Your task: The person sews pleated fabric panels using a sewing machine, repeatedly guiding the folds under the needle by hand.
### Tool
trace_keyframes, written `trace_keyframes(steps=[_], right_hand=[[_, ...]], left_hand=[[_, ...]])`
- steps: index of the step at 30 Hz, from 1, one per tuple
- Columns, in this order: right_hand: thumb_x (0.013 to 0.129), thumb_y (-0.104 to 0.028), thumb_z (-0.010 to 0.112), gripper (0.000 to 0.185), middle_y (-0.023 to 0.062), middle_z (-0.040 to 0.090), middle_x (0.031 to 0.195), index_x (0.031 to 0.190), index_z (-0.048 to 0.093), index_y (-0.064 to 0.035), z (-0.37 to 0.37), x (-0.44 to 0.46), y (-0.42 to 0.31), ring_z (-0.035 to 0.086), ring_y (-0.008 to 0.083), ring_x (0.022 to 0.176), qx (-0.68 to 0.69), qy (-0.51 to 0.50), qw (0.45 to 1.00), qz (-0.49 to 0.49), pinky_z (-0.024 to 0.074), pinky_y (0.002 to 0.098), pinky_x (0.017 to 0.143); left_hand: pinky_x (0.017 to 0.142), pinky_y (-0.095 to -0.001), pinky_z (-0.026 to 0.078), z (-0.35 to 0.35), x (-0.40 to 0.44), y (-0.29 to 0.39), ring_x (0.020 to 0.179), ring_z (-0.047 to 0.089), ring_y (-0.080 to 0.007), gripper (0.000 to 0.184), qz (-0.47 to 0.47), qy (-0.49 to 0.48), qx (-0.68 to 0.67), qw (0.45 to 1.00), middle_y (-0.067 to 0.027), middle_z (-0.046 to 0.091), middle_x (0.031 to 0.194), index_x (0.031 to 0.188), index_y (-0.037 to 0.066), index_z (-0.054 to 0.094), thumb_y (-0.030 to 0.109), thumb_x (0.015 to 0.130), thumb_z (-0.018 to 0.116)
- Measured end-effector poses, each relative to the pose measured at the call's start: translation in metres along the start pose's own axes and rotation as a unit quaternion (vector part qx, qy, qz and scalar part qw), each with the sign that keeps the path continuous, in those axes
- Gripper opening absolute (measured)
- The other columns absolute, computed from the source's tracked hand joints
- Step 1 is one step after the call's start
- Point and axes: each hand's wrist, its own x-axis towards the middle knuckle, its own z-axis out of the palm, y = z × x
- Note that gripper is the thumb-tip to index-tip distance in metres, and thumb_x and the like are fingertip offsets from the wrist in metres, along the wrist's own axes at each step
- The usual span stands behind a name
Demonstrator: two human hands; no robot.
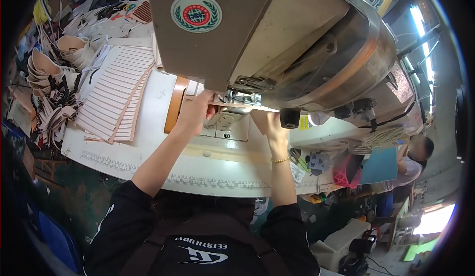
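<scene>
A sewing machine [208,53] fills the upper middle of the head view, its needle area [242,97] low above the white table. Under it runs a thin pale strip of material [242,106], seen almost edge-on. My left hand [197,113] is closed at the strip's left end, fingers curled and thumb side toward the needle area. At the strip's right end is my right hand [270,126], a beaded bracelet on its wrist. The machine head and the strip hide most of its fingers, so their grip does not show.
Stacked striped pale sheets [118,93] lie to the left on the table [163,164], beside curled pieces and dark straps [54,90]. A ruler strip edges the front. Rightward are a cord bundle [386,137], a pink item [346,174], a blue board [378,166] and another person [408,167].
</scene>
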Motion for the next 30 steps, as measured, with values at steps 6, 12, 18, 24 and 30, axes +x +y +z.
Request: trace_keyframes(steps=[6, 12, 18, 24, 30], right_hand=[[0.07, -0.003, 0.057, 0.017, 0.0129, 0.061, 0.082, 0.086, 0.06, 0.0006, -0.004, 0.014, -0.014, 0.056, 0.0271, 0.063, 0.021, -0.013, 0.999, 0.03, 0.0438, 0.0331, 0.06], [0.072, -0.006, 0.057, 0.018, 0.0133, 0.062, 0.085, 0.088, 0.059, 0.0024, -0.003, 0.023, -0.02, 0.056, 0.0246, 0.064, 0.143, -0.032, 0.985, 0.093, 0.0446, 0.033, 0.061], [0.072, -0.008, 0.057, 0.014, 0.0128, 0.058, 0.079, 0.082, 0.056, 0.0022, -0.004, 0.025, -0.016, 0.051, 0.0239, 0.06, 0.097, -0.027, 0.991, 0.093, 0.0422, 0.0321, 0.059], [0.072, -0.01, 0.056, 0.013, 0.0122, 0.053, 0.071, 0.075, 0.052, 0.002, -0.006, 0.012, -0.017, 0.044, 0.0231, 0.055, 0.05, -0.038, 0.993, 0.097, 0.0394, 0.0309, 0.056], [0.072, -0.013, 0.055, 0.016, 0.0116, 0.048, 0.063, 0.068, 0.049, 0.0018, -0.012, 0.008, -0.015, 0.038, 0.0222, 0.05, -0.006, -0.026, 0.995, 0.1, 0.0365, 0.0297, 0.054]], left_hand=[[0.045, -0.0209, 0.04, -0.005, 0.007, 0.03, 0.056, 0.054, -0.0138, 0.025, -0.006, -0.05, -0.065, 0.997, -0.0109, 0.059, 0.079, 0.098, -0.003, 0.052, 0.012, 0.079, 0.057], [0.058, -0.0227, 0.048, -0.005, 0.025, 0.033, 0.073, 0.059, -0.0181, 0.033, 0.041, 0.01, 0.077, 0.996, -0.0122, 0.06, 0.089, 0.106, -0.004, 0.049, 0.005, 0.076, 0.058], [0.069, -0.0263, 0.049, -0.033, -0.002, 0.019, 0.081, 0.059, -0.0201, 0.039, 0.079, -0.029, 0.037, 0.996, -0.014, 0.059, 0.095, 0.108, -0.005, 0.048, 0.001, 0.073, 0.062], [0.072, -0.0271, 0.049, -0.033, -0.024, 0.012, 0.084, 0.06, -0.0218, 0.044, 0.057, 0.002, 0.036, 0.998, -0.0154, 0.058, 0.097, 0.11, -0.005, 0.046, 0.0, 0.071, 0.065], [0.068, -0.0247, 0.048, -0.028, -0.015, 0.016, 0.075, 0.058, -0.0197, 0.034, 0.032, 0.021, 0.026, 0.999, -0.0139, 0.059, 0.088, 0.102, -0.006, 0.051, 0.002, 0.071, 0.065]])
